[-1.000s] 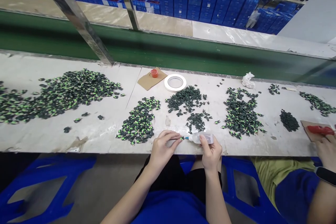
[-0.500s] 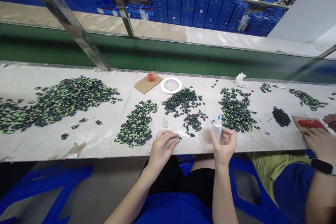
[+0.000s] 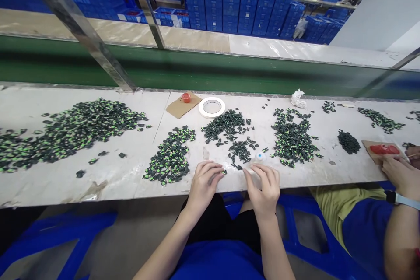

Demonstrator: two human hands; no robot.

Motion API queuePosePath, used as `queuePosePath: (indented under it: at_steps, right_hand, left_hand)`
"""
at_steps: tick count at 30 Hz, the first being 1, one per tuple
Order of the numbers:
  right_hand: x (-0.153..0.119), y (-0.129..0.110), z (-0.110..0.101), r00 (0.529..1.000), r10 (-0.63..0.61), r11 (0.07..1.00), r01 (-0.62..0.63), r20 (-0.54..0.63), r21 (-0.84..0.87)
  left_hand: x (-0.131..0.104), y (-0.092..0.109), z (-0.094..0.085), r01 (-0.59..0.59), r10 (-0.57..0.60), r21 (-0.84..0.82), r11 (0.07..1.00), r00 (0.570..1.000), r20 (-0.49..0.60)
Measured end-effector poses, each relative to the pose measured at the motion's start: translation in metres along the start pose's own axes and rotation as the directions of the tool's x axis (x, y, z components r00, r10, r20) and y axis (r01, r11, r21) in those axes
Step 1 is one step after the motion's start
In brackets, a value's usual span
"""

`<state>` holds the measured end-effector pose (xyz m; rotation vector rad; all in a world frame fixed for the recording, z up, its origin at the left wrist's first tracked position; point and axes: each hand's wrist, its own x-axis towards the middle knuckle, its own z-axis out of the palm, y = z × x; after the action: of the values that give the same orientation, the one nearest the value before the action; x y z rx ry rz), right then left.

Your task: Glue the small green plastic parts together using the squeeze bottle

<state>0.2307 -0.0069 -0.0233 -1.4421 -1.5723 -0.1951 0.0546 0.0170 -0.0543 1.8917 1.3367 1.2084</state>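
Thumb and fingers of my left hand (image 3: 205, 179) pinch a small black-and-green piece (image 3: 224, 172) just above the table's front edge. Beside it, my right hand (image 3: 263, 186) has its thumb and fingers apart, holding nothing that I can see. Its thumb tip is close to a small dark piece (image 3: 239, 167) at the near end of a loose pile of dark slim pieces (image 3: 241, 151). Just beyond the right fingertips stands a white bottle (image 3: 260, 157) with a blue tip, partly hidden by the hand.
Piles of black-and-green pieces lie left (image 3: 167, 157) and right (image 3: 293, 135), with a larger heap (image 3: 88, 127) far left. Behind are a white tape roll (image 3: 211, 114) and a red cup (image 3: 186, 97) on cardboard (image 3: 175, 108). A co-worker's hands (image 3: 395, 170) work at right beside red material (image 3: 383, 149).
My right hand has set the white bottle upright on the table and let go, then moved left and nearer to my left hand. The left hand keeps its pinch in nearly the same place.
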Motion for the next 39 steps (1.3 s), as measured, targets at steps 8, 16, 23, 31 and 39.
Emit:
queuePosePath:
  at_steps: [8,16,23,31,39]
  right_hand:
    - [-0.007,0.007,0.023,0.946,0.098,0.994,-0.107,0.31,0.012]
    - [-0.001,0.012,0.017,0.914,0.193,0.969,-0.234,0.358,0.075]
    - [0.008,-0.001,0.008,0.866,0.346,0.834,-0.461,0.362,0.305]
    - [-0.007,-0.02,0.024,0.703,0.512,0.576,-0.708,0.494,0.409]
    - [-0.004,-0.021,0.021,0.624,0.538,0.416,-0.781,0.567,0.465]
  left_hand:
    - [0.001,0.001,-0.001,0.044,-0.044,-0.026,0.999,0.999,-0.005]
    - [0.001,0.004,-0.001,0.147,-0.149,-0.073,0.986,0.988,-0.029]
    - [0.003,0.009,-0.001,0.195,-0.198,-0.141,0.971,0.98,-0.009]
    - [0.002,0.017,0.002,0.176,-0.176,-0.206,0.963,0.984,0.015]
    - [0.005,0.026,-0.003,0.175,-0.178,-0.301,0.937,0.984,0.02]
